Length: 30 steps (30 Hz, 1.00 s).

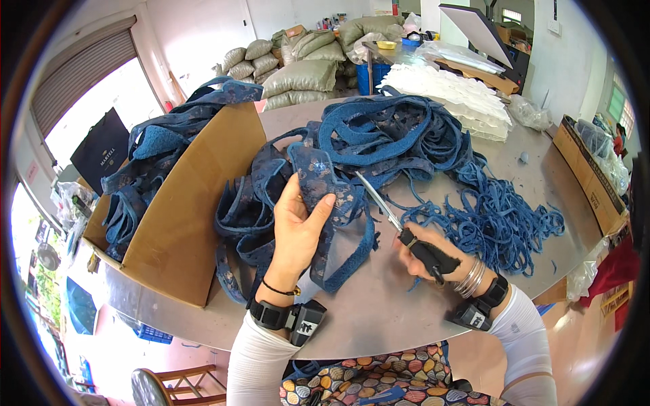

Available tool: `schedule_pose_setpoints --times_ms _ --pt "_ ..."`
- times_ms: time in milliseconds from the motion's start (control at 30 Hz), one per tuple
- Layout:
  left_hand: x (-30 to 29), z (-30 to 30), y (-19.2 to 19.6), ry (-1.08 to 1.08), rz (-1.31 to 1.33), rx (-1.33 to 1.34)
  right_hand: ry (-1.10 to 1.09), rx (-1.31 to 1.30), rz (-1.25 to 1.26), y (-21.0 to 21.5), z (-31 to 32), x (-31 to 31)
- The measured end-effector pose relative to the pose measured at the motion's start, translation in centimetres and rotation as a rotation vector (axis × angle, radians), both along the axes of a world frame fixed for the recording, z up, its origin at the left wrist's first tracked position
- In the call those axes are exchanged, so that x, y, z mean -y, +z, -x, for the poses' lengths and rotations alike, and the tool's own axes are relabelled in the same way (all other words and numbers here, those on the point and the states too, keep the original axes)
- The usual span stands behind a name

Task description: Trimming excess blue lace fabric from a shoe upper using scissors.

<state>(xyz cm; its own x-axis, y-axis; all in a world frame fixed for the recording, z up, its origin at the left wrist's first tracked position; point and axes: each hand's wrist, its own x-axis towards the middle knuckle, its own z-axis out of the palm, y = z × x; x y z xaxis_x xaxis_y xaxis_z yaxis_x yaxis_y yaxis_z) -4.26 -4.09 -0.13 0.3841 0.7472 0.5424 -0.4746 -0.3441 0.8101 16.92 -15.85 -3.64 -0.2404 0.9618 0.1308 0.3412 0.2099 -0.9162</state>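
Note:
In my left hand (296, 230) is a dark blue fabric strip (315, 177) with a pale floral pattern, pinched between thumb and fingers. My right hand (433, 256) is closed round the handles of a pair of scissors (387, 211), partly wrapped in black. Their silver blades point up and left, just right of the strip. Behind both hands lies a heap of looped blue fabric strips (379, 145). Thin blue trimmings (504, 223) are tangled in a pile right of the scissors. More strips (152, 152) fill an open cardboard box (196, 203) on my left.
All this rests on a metal-topped table (379, 321) with a curved-looking near edge. White stacked sheets (450, 95) stand at the back, beneath a monitor (477, 34). Another cardboard box (589, 172) borders the right side. Stuffed sacks (301, 78) are piled beyond; a stool (179, 386) stands lower left.

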Motion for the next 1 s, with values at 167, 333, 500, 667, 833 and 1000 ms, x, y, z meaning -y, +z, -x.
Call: schedule_pose_setpoints --times_ms 167,333,500,667,833,1000 --pt "0.5 -0.8 -0.4 -0.015 0.012 0.007 0.198 -0.298 0.176 0.2 1.4 1.0" --pt "0.9 -0.9 -0.4 0.017 0.008 -0.004 0.214 -0.330 0.176 -0.1 1.3 0.9" --pt "1.0 -1.2 -0.7 0.046 -0.002 0.011 0.198 -0.363 0.228 -0.3 1.4 1.1" --pt "1.0 -1.2 -0.8 0.111 -0.038 0.003 0.216 -0.357 0.210 -0.4 1.4 1.0" --pt "1.2 -1.6 -0.9 0.148 -0.087 -0.008 0.188 -0.367 0.221 -0.5 1.3 1.1" --pt "1.2 -1.6 -1.3 0.192 -0.120 -0.011 0.125 -0.270 0.194 -0.1 1.5 1.1"
